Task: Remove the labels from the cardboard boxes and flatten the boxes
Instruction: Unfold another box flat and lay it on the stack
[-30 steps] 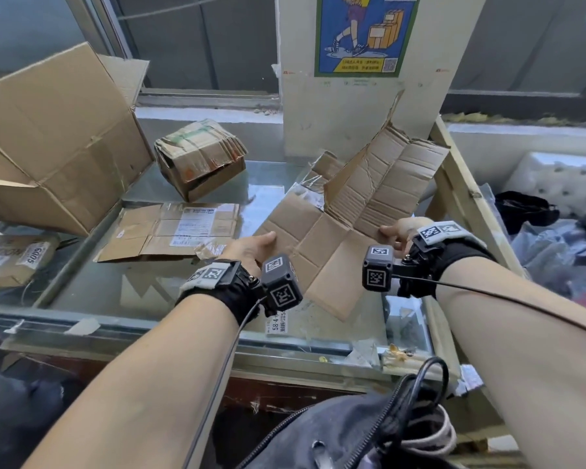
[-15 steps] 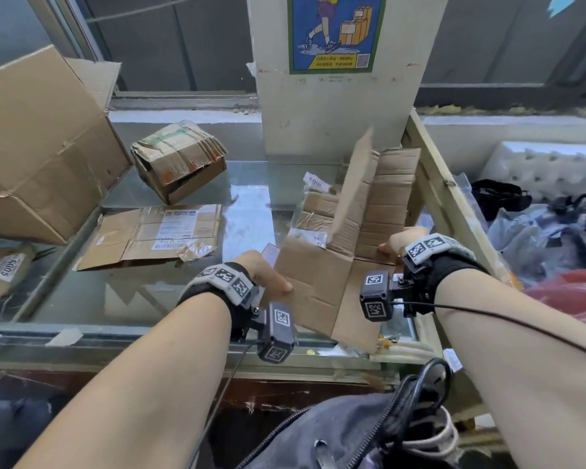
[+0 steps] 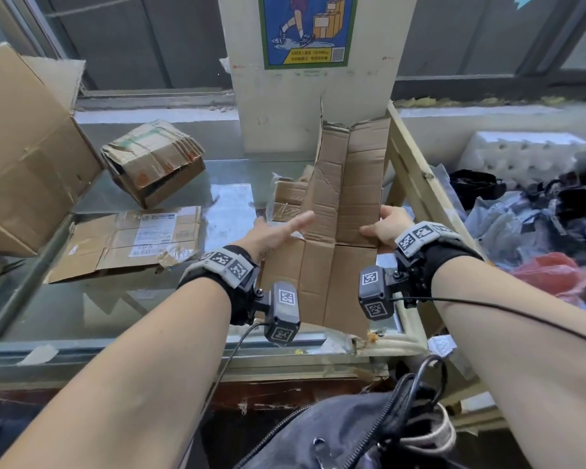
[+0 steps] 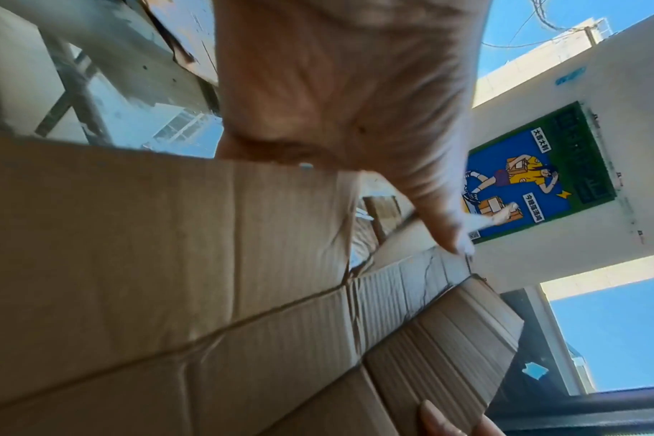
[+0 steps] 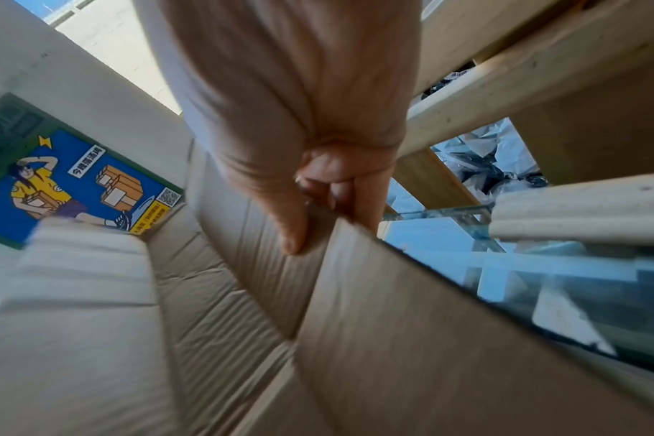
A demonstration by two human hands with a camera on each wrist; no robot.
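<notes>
I hold an opened-out brown cardboard box (image 3: 339, 265) tilted up over the right end of the glass table (image 3: 99, 306), its long flaps pointing away from me. My right hand (image 3: 386, 225) pinches the box's right edge (image 5: 392, 324), thumb (image 5: 292, 236) on the front and fingers behind. At the box's left edge (image 4: 168, 265) is my left hand (image 3: 271, 233); its thumb (image 4: 445, 230) lies straight across the front, and its fingers are hidden behind the edge. No label shows on the face toward me.
A flattened box (image 3: 126, 242) bearing a white label (image 3: 156, 228) lies on the glass. Behind it sits a crushed small box (image 3: 153, 160); a large open box (image 3: 24, 157) stands at far left. Cardboard scraps (image 3: 285, 198), a postered pillar (image 3: 305, 96) and a wooden frame (image 3: 416, 177) crowd the right.
The opened box swung from a slanted spread to a narrow, upright position in front of me. My left hand's thumb has stretched out from its earlier grip; the right hand keeps its pinch.
</notes>
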